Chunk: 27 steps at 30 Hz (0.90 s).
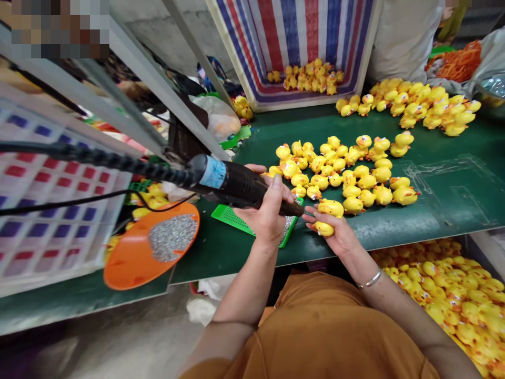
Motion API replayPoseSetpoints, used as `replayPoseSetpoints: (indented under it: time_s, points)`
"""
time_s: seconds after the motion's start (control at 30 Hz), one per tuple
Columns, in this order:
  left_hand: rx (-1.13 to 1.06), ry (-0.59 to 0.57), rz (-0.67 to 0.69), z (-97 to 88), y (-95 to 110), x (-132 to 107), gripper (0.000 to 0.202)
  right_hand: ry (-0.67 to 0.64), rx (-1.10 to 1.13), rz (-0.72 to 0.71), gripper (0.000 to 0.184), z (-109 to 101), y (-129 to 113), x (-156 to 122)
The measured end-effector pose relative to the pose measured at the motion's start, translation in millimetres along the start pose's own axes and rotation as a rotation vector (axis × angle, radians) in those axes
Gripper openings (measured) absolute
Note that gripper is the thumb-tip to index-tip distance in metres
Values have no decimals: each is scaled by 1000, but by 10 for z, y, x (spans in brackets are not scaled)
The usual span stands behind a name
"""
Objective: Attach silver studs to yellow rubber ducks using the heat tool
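Observation:
My left hand (270,210) is wrapped round a black corded electric screwdriver (232,181), which slants down to the right. Its tip stops close to the fingers of my right hand (335,229). In that hand rests a yellow toy duck (330,208), held on its side with its underside partly turned up. Beneath the tool lies a green tray (232,218) with small silver metal pieces at its right end, partly hidden by my left hand. Several loose toy ducks (366,181) lie on the green table (445,195) just beyond my right hand.
An orange dish (130,263) of small silver pieces stands at the left. Behind the table, a striped-lined box (272,100) holds more ducks, with a duck pile (430,102) to its right. A bin of ducks (453,295) sits low right. Metal bars (138,58) cross the upper left.

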State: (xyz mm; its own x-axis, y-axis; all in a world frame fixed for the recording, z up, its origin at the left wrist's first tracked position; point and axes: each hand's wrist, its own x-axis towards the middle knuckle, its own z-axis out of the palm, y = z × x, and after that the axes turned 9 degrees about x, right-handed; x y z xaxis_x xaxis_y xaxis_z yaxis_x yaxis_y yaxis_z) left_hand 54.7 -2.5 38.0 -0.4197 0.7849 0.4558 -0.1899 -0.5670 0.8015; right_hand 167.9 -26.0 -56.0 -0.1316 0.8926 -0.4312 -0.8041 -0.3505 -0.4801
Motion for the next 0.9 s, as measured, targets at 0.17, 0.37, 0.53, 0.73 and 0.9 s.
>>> replayPoseSetpoints:
  time_s: [0.17, 0.37, 0.53, 0.73, 0.9]
  points:
    - [-3, 3, -19, 4, 3, 1, 35, -18, 11, -1, 30, 6, 2, -8]
    - [10, 7, -20, 3, -5, 11, 38, -20, 23, 8, 28, -54, 16, 2]
    - [21, 1, -11, -9, -37, -7, 35, 16, 43, 1, 25, -58, 16, -9]
    - [51, 14, -1, -14, -72, -34, 34, 58, 48, -10, 28, -21, 13, -47]
    - [60, -38, 33, -23, -127, -83, 30, 104, 65, -63, 33, 62, 37, -96]
